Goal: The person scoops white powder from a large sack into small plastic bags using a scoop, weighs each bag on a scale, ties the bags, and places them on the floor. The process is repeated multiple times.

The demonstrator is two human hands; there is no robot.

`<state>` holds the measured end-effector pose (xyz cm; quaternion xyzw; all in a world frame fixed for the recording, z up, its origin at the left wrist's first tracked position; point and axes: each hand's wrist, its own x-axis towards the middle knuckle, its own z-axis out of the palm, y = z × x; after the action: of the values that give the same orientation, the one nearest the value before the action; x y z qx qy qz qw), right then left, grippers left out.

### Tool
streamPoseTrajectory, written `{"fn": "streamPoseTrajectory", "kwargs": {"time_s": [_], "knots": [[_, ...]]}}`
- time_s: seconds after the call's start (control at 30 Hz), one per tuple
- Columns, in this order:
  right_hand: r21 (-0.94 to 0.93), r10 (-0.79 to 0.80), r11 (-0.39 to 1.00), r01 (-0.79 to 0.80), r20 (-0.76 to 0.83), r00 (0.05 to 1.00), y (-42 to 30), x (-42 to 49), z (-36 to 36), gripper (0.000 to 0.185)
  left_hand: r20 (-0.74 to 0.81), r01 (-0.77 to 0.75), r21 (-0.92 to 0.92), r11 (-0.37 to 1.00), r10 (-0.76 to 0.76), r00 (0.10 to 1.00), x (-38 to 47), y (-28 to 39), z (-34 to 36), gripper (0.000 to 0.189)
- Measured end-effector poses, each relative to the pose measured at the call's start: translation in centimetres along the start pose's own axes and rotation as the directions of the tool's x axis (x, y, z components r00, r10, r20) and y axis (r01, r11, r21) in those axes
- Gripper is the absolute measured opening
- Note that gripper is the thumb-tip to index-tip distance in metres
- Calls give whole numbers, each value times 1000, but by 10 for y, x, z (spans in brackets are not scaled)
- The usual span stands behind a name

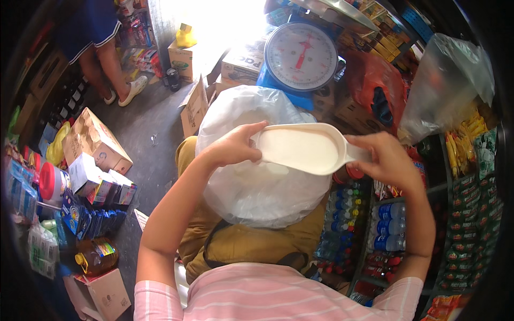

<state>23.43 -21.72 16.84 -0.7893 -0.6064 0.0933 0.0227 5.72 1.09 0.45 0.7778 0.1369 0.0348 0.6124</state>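
Observation:
A white plastic scoop [299, 147] is held level above a large clear plastic bag [265, 196]. My right hand [379, 158] grips its handle from the right. At the opposite end, my left hand [237, 146] has its thumb and fingers around the scoop's front lip. The scoop's hollow looks pale cream; I cannot tell whether powder fills it or it is bare. The bag bulges open between my knees, with whitish contents partly hidden beneath the scoop. Just beyond the bag stands a blue dial scale [301, 56].
Bottled drinks [387, 226] and hanging sachets [464, 232] line the right side. An inflated clear bag [449, 88] and a red plastic bag [373, 84] stand at upper right. Cartons [98, 140] and an oil jug [98, 257] sit left. Another person's legs [108, 60] show at upper left.

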Motion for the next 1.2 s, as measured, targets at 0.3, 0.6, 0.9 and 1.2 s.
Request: {"fn": "streamPoseTrajectory", "kwargs": {"time_s": [0.3, 0.6, 0.9, 1.2], "knots": [[-529, 105, 848, 14, 194, 975, -94, 76, -56, 32, -39, 74, 10, 997, -74, 997, 14, 12, 15, 74], [-540, -158, 837, 94, -75, 985, -86, 48, -38, 22, -294, 103, -175, 979, -152, 944, -18, -29, -11, 75], [-195, 310, 933, -302, 10, 951, 30, 143, 326, 17, -397, 9, -170, 985, -77, 915, -35, -28, 4, 74], [377, 435, 829, -413, 30, 900, 3, 106, 320, 32, -396, 79, -184, 980, -148, 906, -40, -28, 2, 76]]}}
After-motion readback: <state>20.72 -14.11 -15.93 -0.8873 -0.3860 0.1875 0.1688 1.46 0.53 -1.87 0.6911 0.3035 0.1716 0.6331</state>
